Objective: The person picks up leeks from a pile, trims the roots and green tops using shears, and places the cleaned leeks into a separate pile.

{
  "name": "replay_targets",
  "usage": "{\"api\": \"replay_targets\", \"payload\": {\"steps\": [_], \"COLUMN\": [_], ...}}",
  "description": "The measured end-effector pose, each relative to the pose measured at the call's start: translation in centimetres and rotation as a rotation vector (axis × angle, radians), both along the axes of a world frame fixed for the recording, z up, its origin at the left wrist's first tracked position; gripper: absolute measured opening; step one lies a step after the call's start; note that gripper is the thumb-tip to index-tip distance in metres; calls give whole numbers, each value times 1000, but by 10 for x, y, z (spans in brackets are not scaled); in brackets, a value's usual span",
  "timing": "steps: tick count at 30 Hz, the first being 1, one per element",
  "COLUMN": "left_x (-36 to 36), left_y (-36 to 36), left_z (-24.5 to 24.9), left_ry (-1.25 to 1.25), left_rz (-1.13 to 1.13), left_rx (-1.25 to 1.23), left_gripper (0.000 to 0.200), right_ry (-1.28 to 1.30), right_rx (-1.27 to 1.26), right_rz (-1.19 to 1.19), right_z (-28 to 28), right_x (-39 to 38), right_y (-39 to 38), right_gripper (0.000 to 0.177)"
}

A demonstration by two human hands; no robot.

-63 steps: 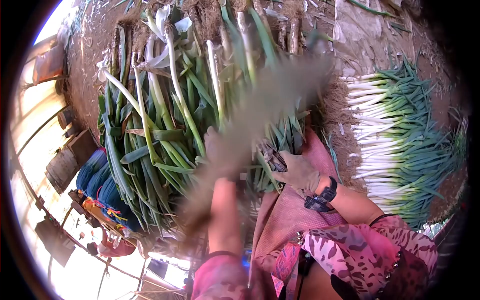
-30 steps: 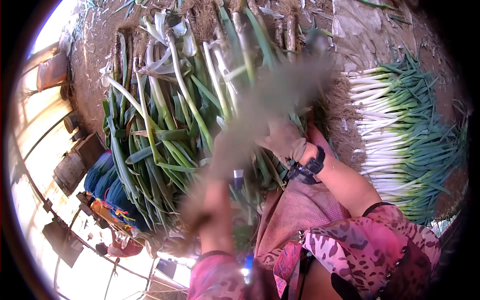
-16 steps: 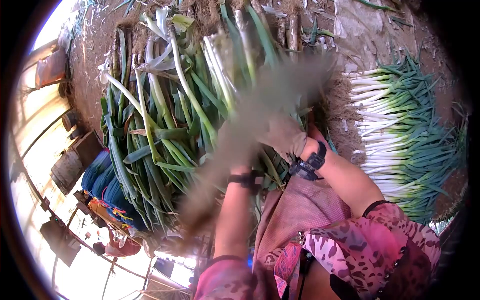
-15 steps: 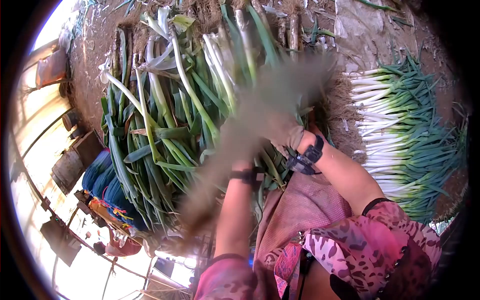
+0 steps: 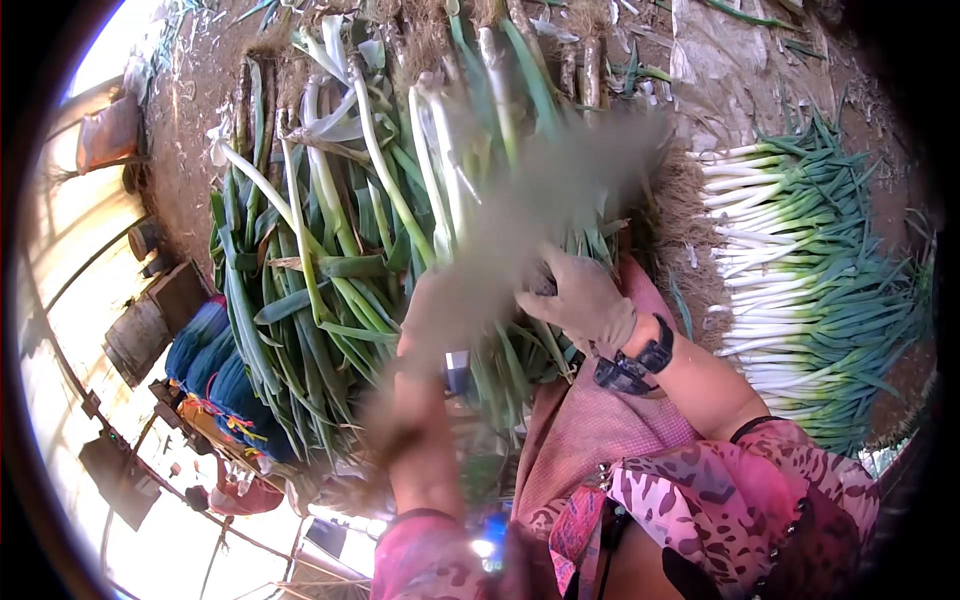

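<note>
My right hand point(image 5: 590, 298), in a pale work glove, hovers over the near end of a pile of long green onions point(image 5: 350, 240). Its fingers are curled inward, and what they hold, if anything, I cannot make out. To its left, my left hand point(image 5: 425, 310) is beside two white onion stalks point(image 5: 440, 180). A grey-brown diagonal smear across the view hides its fingers. A dark watch-like band point(image 5: 655, 345) is strapped on the right wrist.
Cleaned white-stemmed green onions point(image 5: 770, 270) lie in a neat row at right, leaves outward. Roots and scraps litter the brown ground point(image 5: 190, 130). A pinkish cloth point(image 5: 600, 400) covers my lap. Blue cord bundles point(image 5: 225, 375) and another person point(image 5: 245, 490) are at lower left.
My hands have moved apart: the left one went left, the right one slightly down and right. The two white stalks near my left hand have shifted a little. The cleaned row stayed put.
</note>
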State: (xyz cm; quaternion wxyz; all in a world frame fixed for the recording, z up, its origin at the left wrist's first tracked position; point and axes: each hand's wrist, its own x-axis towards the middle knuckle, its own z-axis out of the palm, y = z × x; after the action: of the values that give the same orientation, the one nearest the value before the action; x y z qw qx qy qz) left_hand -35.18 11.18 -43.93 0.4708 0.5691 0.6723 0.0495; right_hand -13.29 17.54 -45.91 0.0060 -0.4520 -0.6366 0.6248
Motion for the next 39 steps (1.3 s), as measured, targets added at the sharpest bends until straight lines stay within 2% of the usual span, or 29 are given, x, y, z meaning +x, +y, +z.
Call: {"api": "replay_targets", "payload": {"steps": [2,4,6,7,10,12,14,16,18,20,22,23,26,28,29,30,31,32,33,34,35,36,37,38,39], "left_x": [-13,-27,-6,-3,4,4,9,-4,-4,5,-24,-44,-115,-123,-118,-97,-77,-53,-38,-15,3,6,14,8,8], "left_y": [-23,-73,-53,-57,-46,-41,-33,-54,-67,-37,-75,-97,-139,-130,-114,-79,-53,-30,-21,11,37,50,72,79,97], "left_z": [-23,-91,-60,-66,-43,-24,20,44,71,129,123,116,72,36,24,23,17,3,-40,-46,-65,-103,-114,-161,-162], "left_ry": [-4,-387,-266,-423,-525,-441,-497,-434,-391,-193,-87,-76,136,940,1094,1096,913,583,162,150,111,291,350,539,612], "left_rz": [-62,469,285,535,768,763,979,1014,1146,1199,1271,1281,1156,537,439,484,536,611,794,717,744,527,486,396,400], "left_rx": [34,-126,44,-112,-226,-255,-268,-371,-325,-334,-154,-43,-223,-137,111,234,358,448,466,329,309,377,297,323,180], "left_gripper": [23,24,26,28,32,30,32,36,43,47,48,47,56,66,73,70,58,45,39,39,35,38,45,50,53], "right_ry": [25,-29,-42,-48,-56,-69,-92,-81,-16,9,4,-22,-84,-105,-156,-153,-149,-142,-150,-158,-169,-162,-153,-140,-141], "right_rx": [54,155,181,176,147,109,37,-23,-33,-15,15,-25,-98,-43,-54,-37,-24,-11,-17,-19,-18,-32,-48,-65,-37], "right_rz": [-66,12,28,30,29,35,42,60,86,89,74,49,5,18,77,51,33,17,14,9,4,-8,-17,-21,-24], "right_z": [-22,-69,-92,-97,-91,-73,-39,-9,2,2,-4,-3,-5,-17,-19,-21,-26,-28,-28,-28,-29,-28,-24,-24,-28], "right_x": [-15,-29,-43,-48,-50,-40,-25,-14,-10,-6,-6,-7,2,12,17,23,28,31,31,32,34,35,35,33,34], "right_y": [8,13,24,29,33,28,20,10,-1,-2,-5,-1,-1,-6,-7,-10,-16,-21,-24,-26,-25,-24,-21,-19,-19], "right_gripper": [51,52,52,52,53,53,54,54,54,54,54,53,51,53,56,56,56,56,55,55,54,54,54,54,53]}}
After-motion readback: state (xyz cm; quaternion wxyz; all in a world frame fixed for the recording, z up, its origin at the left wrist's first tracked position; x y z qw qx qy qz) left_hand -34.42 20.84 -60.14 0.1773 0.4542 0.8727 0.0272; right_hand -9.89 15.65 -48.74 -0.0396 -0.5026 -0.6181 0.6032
